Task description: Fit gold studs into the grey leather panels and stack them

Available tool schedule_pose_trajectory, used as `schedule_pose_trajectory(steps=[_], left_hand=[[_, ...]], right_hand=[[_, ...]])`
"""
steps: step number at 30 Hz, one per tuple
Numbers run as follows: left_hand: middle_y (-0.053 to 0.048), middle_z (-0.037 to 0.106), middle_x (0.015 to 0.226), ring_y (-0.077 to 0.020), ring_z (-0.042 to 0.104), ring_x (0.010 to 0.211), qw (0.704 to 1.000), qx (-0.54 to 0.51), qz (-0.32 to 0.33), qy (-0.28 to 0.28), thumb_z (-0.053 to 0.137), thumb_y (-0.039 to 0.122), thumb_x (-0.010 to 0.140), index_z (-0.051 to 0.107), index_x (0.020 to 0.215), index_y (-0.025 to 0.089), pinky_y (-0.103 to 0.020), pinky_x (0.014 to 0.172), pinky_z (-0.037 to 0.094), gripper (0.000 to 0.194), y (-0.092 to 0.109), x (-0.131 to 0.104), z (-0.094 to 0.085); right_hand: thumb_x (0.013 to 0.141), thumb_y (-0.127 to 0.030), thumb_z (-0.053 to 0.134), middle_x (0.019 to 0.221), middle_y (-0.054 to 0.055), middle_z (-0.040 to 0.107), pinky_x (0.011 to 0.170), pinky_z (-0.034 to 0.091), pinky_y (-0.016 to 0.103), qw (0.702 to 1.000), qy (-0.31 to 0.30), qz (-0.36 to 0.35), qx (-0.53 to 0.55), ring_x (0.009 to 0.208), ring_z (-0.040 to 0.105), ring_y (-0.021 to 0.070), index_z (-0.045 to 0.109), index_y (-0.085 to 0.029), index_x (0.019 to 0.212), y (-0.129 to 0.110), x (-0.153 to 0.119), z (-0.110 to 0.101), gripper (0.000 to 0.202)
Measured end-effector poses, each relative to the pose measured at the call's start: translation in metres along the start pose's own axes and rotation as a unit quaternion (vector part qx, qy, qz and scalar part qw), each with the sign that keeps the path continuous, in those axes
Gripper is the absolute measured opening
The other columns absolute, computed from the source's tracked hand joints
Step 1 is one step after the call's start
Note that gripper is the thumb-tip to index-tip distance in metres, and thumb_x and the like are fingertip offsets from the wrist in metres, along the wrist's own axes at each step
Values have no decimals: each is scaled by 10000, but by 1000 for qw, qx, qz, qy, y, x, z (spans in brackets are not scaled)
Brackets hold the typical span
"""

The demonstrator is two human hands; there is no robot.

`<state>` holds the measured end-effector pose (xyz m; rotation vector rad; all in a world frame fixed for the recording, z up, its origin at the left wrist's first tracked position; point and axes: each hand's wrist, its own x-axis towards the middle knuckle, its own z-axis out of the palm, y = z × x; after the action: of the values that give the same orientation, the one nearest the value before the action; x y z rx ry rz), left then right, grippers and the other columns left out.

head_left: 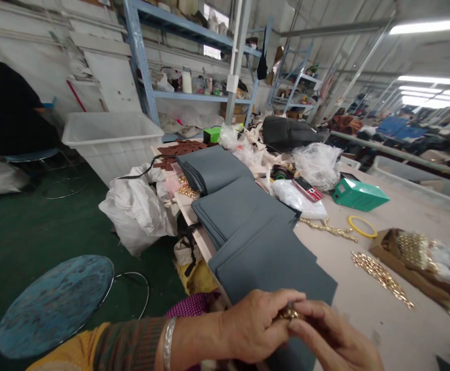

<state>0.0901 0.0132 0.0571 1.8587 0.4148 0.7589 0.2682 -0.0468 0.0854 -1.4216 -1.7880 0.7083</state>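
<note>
My left hand (253, 324), a silver bracelet at its wrist, is closed in a pinch near the bottom of the view. Its fingertips meet those of my right hand (338, 337), also closed. Between them is a small gold-coloured metal piece (289, 313), mostly covered by the fingers, so its exact kind is unclear. Beneath and just beyond my hands lie fanned, overlapping dark grey flat sheets (263, 257). A gold chain (381, 278) rests on the table to the right, and another gold chain (331, 229) lies farther back.
A cardboard box (398, 263) of chains stands at right, near a yellow ring (362, 226) and a green box (360, 195). Small gold pieces (186, 189) sit by the table's left edge. A white sack (137, 211), a blue stool (56, 306) and a seated person (10, 108) are left.
</note>
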Motion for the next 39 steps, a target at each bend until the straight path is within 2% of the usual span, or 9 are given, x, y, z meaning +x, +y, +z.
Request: schedule_pose_trajectory(steps=[2, 7, 11, 14, 16, 22, 27, 35, 39], left_hand=[[-34, 674, 822, -115, 592, 575, 999, 5, -31, -3, 430, 235, 935, 517, 1296, 145, -199, 584, 474, 383, 0, -5, 0], [-67, 684, 894, -185, 647, 817, 995, 77, -65, -16, 384, 261, 969, 615, 1100, 143, -252, 747, 485, 291, 1, -12, -3], [-81, 695, 947, -208, 661, 852, 989, 109, -93, -45, 390, 283, 977, 602, 1085, 149, -268, 754, 487, 273, -1, -17, -3], [-71, 699, 903, -186, 669, 819, 991, 71, -101, -58, 362, 292, 996, 602, 1025, 145, -241, 723, 491, 283, -1, -20, -4], [-63, 701, 948, -170, 670, 856, 993, 35, -94, -54, 359, 282, 1003, 598, 1067, 158, -230, 761, 496, 277, 0, -22, -4], [-72, 686, 1010, -185, 655, 931, 994, 56, -67, -61, 354, 246, 1001, 595, 1133, 167, -253, 843, 489, 286, -1, -24, -7], [-72, 685, 1007, -182, 660, 855, 992, 57, -80, -78, 356, 264, 990, 594, 1144, 177, -251, 792, 505, 296, -2, -26, -8], [-77, 660, 1123, -195, 639, 996, 990, 107, -64, -60, 325, 263, 999, 554, 1185, 195, -271, 898, 480, 302, -7, -32, -3], [-80, 663, 1087, -201, 643, 990, 989, 122, -61, -57, 322, 272, 1001, 547, 1166, 191, -271, 893, 482, 290, -8, -34, -3]], right_hand=[[848, -285, 661, 918, 21, 746, 740, 579, 163, 998, 24, -1, 51, 822, 723, 166, 749, -275, 968, 6, -6, 8, 149], [821, -217, 681, 916, 7, 759, 723, 569, 132, 992, 71, 11, 106, 773, 730, 145, 767, -310, 986, 12, -14, 23, 208], [804, -224, 702, 859, 12, 760, 680, 568, 120, 989, 65, 29, 130, 725, 728, 144, 782, -302, 965, 11, -16, 29, 196], [832, -248, 684, 896, 12, 762, 678, 583, 153, 980, 43, 57, 184, 719, 727, 149, 767, -327, 1029, 17, -21, 30, 228], [837, -252, 684, 900, 7, 765, 689, 586, 161, 975, 40, 76, 204, 724, 729, 151, 760, -342, 1042, 19, -22, 31, 237], [774, -242, 733, 768, 5, 760, 658, 565, 120, 976, 44, 90, 191, 662, 724, 143, 787, -326, 955, 11, -17, 34, 206], [770, -272, 727, 757, 30, 759, 633, 586, 166, 972, 38, 114, 201, 651, 728, 179, 797, -290, 917, 7, -16, 35, 164], [683, -300, 754, 719, 55, 751, 606, 595, 203, 968, 100, 128, 189, 630, 724, 205, 801, -234, 777, -1, -13, 47, 124], [660, -345, 758, 705, 59, 744, 607, 596, 217, 966, 134, 151, 160, 621, 714, 207, 780, -203, 744, 1, -15, 54, 166]])
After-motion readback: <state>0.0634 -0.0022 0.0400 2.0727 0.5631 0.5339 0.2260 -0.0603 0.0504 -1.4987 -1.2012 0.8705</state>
